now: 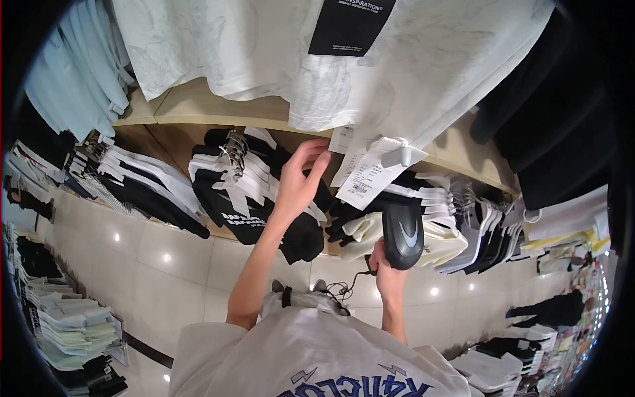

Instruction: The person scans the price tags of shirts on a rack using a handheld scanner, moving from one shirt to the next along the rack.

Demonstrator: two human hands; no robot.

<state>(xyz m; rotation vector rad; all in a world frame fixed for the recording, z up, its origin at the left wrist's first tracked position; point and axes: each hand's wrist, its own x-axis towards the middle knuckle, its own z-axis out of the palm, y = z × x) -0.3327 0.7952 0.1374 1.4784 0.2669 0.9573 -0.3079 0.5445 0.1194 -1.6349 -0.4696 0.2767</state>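
My right hand (389,276) grips a black handheld barcode scanner (403,239) by its handle, with a dark cord trailing from it. The scanner's head is just below a printed white price tag with a barcode (368,178), which hangs with other tags from a light patterned shirt (264,53). My left hand (303,177) is raised beside the tags, its thumb and bent fingers apart. Its fingertips are close to a smaller white tag (342,139); whether they touch it I cannot tell. A white plastic security tag (399,156) sits at the shirt's hem.
A wooden shelf (218,106) runs behind the hanging shirt. Under it hang black and white garments on hangers (241,192). Pale blue clothes (79,66) hang at left, black ones (555,106) at right. Stacked clothes (73,324) stand lower left. A person in dark clothing (555,308) is at right.
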